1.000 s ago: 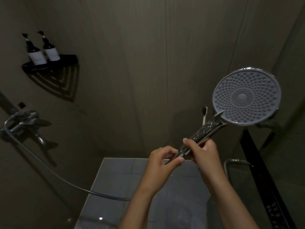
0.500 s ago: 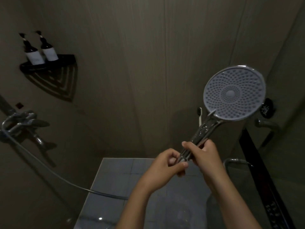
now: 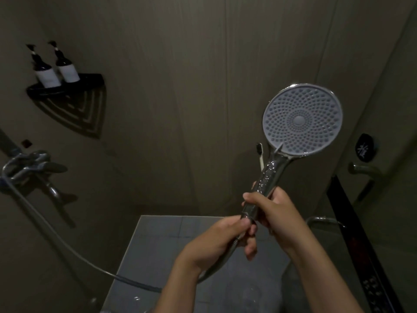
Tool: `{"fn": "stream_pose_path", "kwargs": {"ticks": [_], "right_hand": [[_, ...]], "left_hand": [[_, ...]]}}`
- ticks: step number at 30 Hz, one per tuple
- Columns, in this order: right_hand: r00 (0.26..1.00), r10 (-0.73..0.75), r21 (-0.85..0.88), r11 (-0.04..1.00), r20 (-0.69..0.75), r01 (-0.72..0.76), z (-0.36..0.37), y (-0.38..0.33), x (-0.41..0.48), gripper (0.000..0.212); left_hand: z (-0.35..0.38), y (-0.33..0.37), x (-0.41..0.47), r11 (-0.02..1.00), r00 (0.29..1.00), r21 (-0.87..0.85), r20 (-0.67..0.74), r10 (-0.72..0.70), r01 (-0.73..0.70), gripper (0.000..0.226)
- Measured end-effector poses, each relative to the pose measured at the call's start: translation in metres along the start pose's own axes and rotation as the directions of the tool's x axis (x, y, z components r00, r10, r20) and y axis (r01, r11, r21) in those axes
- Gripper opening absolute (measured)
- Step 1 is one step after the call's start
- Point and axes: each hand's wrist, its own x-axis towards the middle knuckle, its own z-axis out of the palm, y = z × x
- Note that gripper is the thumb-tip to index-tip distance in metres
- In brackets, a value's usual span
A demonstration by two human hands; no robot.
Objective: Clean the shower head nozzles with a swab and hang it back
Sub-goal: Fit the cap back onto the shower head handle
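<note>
A round chrome shower head (image 3: 302,119) with a grey nozzle face points toward me, held up at the right. My right hand (image 3: 277,213) is closed around its wet chrome handle. My left hand (image 3: 222,240) grips the base of the handle, where the hose (image 3: 67,249) joins. A thin white stick with a dark tip (image 3: 260,152) shows behind the handle; I cannot tell what holds it. The hose runs left to the wall tap (image 3: 29,168).
A black corner shelf (image 3: 65,86) with two dark pump bottles (image 3: 55,68) hangs on the left wall. A door handle (image 3: 363,171) and a dark round tag sit at the right. Grey floor tiles (image 3: 171,245) lie below.
The shower head has swung left and more upright. My left hand has closed tighter on the base of the handle.
</note>
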Motion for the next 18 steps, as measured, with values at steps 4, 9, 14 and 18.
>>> {"fn": "stream_pose_path", "kwargs": {"ticks": [4, 9, 14, 18], "right_hand": [[0.998, -0.024, -0.048, 0.999, -0.059, 0.021, -0.002, 0.001, 0.004, 0.014], [0.992, -0.040, -0.125, 0.992, -0.116, 0.025, -0.007, 0.008, 0.009, 0.020], [0.982, -0.070, -0.142, 0.989, -0.174, 0.045, -0.005, 0.011, 0.012, 0.026], [0.990, -0.041, -0.083, 0.996, -0.135, 0.030, -0.007, 0.006, 0.009, 0.023]], "left_hand": [[0.010, 0.007, 0.003, 0.979, 0.991, 0.204, -0.125, 0.045, -0.019, 0.021], [0.016, 0.002, 0.007, 0.747, 0.943, 0.653, -0.313, 0.114, 0.126, 0.016], [0.020, -0.004, 0.013, 0.219, 0.892, 0.928, -0.355, 0.278, 0.301, 0.030], [0.015, 0.000, 0.013, 0.485, 0.913, 0.849, -0.346, 0.214, 0.208, 0.024]]}}
